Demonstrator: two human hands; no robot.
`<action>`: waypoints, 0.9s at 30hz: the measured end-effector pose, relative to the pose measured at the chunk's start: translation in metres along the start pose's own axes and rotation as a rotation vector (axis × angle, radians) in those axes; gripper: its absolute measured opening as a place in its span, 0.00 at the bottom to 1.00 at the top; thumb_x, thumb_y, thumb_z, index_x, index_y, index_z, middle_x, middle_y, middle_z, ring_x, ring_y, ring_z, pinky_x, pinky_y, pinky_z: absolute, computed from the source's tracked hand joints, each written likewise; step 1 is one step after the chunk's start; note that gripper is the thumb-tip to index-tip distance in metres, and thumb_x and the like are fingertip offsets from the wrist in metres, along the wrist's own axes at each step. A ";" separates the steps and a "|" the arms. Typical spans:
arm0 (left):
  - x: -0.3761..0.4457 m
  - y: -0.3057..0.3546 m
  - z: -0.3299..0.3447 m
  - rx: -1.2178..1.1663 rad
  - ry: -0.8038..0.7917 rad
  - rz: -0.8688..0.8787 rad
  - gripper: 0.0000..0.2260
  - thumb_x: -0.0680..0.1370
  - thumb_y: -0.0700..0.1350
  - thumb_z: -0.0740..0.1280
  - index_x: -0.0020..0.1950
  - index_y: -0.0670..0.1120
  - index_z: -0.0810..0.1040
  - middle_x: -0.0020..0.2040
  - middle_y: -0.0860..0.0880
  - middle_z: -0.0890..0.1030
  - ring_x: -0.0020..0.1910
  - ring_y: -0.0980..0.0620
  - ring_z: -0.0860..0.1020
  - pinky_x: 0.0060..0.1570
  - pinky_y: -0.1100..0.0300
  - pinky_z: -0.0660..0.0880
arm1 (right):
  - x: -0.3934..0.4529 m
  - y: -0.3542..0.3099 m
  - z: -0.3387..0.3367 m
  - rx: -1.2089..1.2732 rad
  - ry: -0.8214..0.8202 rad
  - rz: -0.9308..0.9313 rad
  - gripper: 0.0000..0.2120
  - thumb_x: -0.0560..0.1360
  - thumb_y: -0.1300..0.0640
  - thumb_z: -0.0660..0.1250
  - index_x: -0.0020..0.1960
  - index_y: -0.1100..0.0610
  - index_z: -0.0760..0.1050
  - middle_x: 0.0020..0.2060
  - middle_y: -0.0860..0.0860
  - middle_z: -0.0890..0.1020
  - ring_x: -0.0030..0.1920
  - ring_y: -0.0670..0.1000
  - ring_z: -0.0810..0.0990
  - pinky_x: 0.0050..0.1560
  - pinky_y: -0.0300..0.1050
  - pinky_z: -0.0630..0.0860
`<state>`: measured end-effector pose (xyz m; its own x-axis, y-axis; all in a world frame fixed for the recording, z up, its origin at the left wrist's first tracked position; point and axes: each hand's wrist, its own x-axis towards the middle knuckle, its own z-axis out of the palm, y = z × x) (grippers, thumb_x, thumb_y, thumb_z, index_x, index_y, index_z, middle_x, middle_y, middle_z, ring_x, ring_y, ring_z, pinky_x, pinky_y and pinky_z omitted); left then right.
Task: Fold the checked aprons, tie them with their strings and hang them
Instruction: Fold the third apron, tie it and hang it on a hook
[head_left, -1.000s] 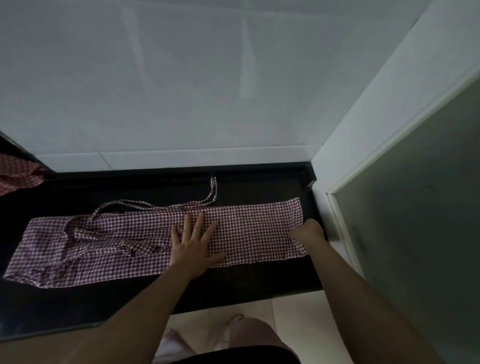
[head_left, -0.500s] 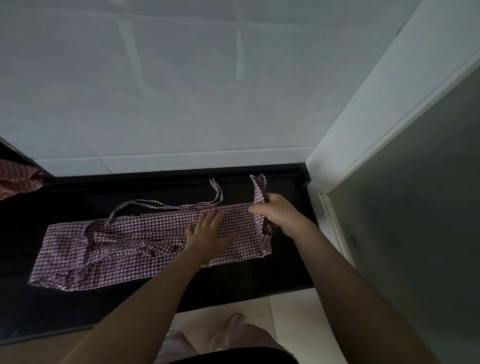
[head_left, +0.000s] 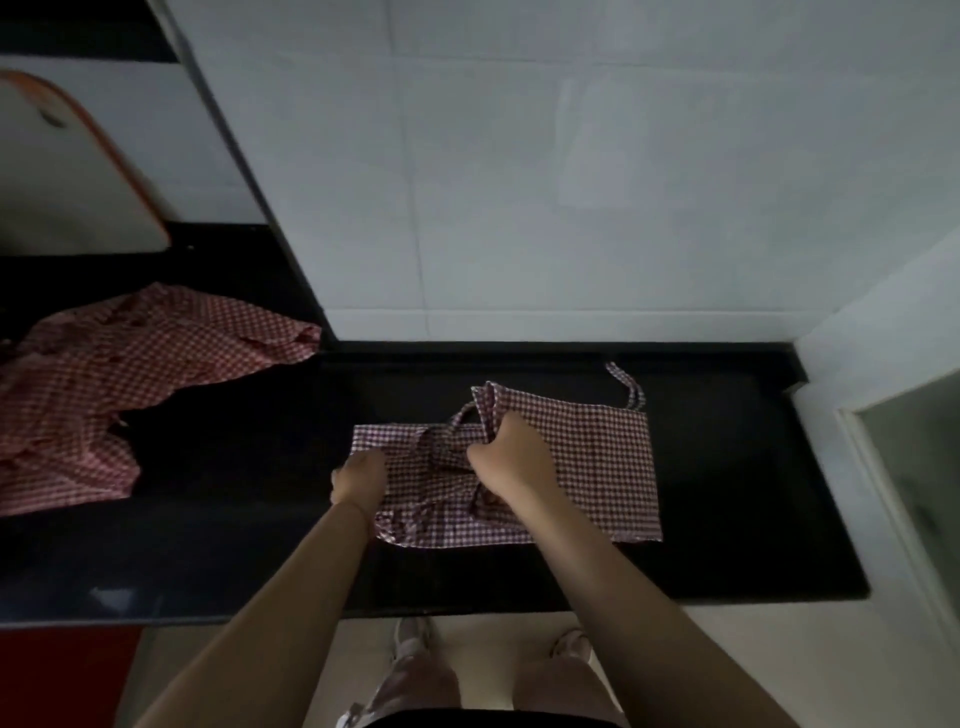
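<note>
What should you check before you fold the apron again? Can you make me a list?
1. Apron lying on the black counter: ok.
2. Right hand gripping the folded-over edge: ok.
3. Left hand holding the left end: ok.
4. Cloth smooth under the hands: not ok, bunched in the middle.
5. String free for tying: ok, one loop shows at the back corner; the rest cannot tell.
6. Other apron out of the way: ok, apart on the left.
</note>
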<state>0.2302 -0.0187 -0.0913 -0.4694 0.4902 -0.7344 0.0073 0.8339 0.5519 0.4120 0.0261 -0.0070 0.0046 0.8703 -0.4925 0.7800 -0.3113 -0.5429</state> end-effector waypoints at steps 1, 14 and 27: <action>0.001 0.000 -0.006 -0.121 -0.062 -0.036 0.17 0.77 0.52 0.61 0.60 0.44 0.78 0.61 0.40 0.79 0.54 0.43 0.78 0.60 0.47 0.76 | -0.006 -0.014 0.018 0.005 0.012 -0.042 0.15 0.75 0.55 0.67 0.59 0.58 0.72 0.51 0.53 0.81 0.51 0.55 0.81 0.49 0.47 0.76; 0.025 -0.002 -0.038 0.053 -0.340 0.101 0.08 0.72 0.48 0.74 0.46 0.47 0.80 0.44 0.46 0.81 0.38 0.51 0.79 0.33 0.60 0.73 | 0.010 -0.030 0.114 -0.038 -0.252 -0.105 0.08 0.78 0.60 0.62 0.50 0.59 0.79 0.44 0.56 0.85 0.45 0.56 0.84 0.46 0.46 0.77; 0.021 0.003 -0.046 0.214 -0.116 0.161 0.10 0.79 0.44 0.59 0.58 0.43 0.70 0.49 0.46 0.78 0.44 0.48 0.77 0.41 0.54 0.74 | 0.018 0.055 0.036 -0.310 0.545 0.156 0.10 0.73 0.58 0.67 0.52 0.59 0.72 0.53 0.57 0.72 0.55 0.58 0.72 0.54 0.53 0.70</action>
<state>0.1794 -0.0178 -0.0868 -0.3431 0.6360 -0.6912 0.2655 0.7716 0.5781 0.4324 0.0110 -0.0705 0.3863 0.9181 -0.0890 0.8886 -0.3963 -0.2309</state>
